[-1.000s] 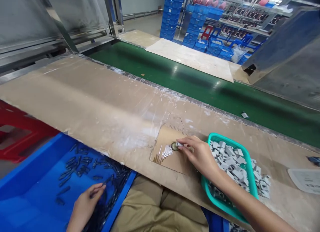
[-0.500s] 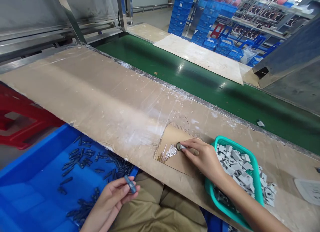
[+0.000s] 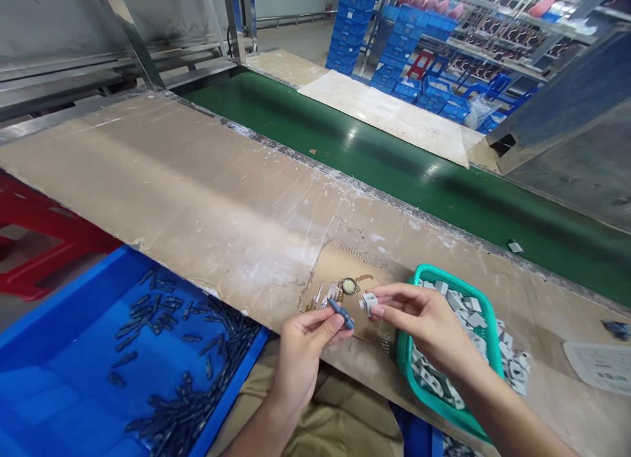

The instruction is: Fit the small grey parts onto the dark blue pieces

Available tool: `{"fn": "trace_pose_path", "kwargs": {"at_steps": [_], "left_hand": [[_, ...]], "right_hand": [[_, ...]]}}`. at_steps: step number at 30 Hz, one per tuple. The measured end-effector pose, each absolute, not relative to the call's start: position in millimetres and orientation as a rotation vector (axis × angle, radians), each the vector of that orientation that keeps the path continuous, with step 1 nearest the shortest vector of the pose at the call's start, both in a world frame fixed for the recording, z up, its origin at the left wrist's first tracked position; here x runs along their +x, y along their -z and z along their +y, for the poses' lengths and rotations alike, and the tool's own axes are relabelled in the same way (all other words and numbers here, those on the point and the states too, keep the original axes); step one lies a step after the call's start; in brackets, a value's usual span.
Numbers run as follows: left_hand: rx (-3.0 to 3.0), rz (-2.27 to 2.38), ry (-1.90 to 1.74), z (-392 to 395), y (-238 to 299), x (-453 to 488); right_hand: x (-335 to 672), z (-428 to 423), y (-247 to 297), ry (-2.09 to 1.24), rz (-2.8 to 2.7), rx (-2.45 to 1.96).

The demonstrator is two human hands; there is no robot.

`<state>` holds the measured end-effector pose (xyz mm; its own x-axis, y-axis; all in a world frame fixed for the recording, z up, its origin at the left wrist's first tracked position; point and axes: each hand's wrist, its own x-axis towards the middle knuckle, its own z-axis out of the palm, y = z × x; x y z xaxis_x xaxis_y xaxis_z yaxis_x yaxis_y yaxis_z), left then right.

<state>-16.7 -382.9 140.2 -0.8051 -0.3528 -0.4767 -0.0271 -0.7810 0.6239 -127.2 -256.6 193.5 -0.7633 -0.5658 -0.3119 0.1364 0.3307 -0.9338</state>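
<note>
My left hand pinches a slim dark blue plastic part between thumb and fingers, over the front edge of the bench. Just to its right, my right hand grips a small light grey plastic block with a square opening. The two pieces are close but apart. Beyond them, a small round item with a pale centre and dark rim lies on a cardboard piece, beside some small shiny bits too small to name.
A green basket of grey blocks stands at right, with loose blocks beside it. A blue bin of dark blue parts is at lower left. Behind the bench runs a green conveyor belt, with one grey piece on it.
My left hand has moved right and slightly up, carrying the dark blue part. My right hand has drawn back from the round item with the grey block, uncovering that item.
</note>
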Motion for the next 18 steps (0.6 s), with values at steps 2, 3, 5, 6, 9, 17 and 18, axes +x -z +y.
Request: {"fn": "trace_pose_path", "kwargs": {"at_steps": [2,3,5,6,9,17,18], "left_hand": [[0.858,-0.957,2.676,-378,-143,-23],[0.842,-0.964,2.683,-376,-143,-25],[0.815,-0.979,2.696,-372,-144,-26],[0.801,-0.997,2.697,-371,-144,-26],[0.778,-1.139,2.643,-369,-146,-26],[0.819,-1.821,2.154,-376,-133,-26],[0.806,-1.879,2.067,-378,-126,-30]], "right_hand": [[-120,-252,-198,1.516,1.955,-0.338],[-117,-249,-199,1.538,1.945,-0.320],[-113,-247,-201,1.571,1.939,-0.288],[-111,-246,-202,1.578,1.936,-0.276],[-109,-245,-204,1.581,1.904,-0.287],[-107,-232,-196,1.584,1.998,-0.344],[-108,-230,-193,1.618,1.975,-0.334]]}}
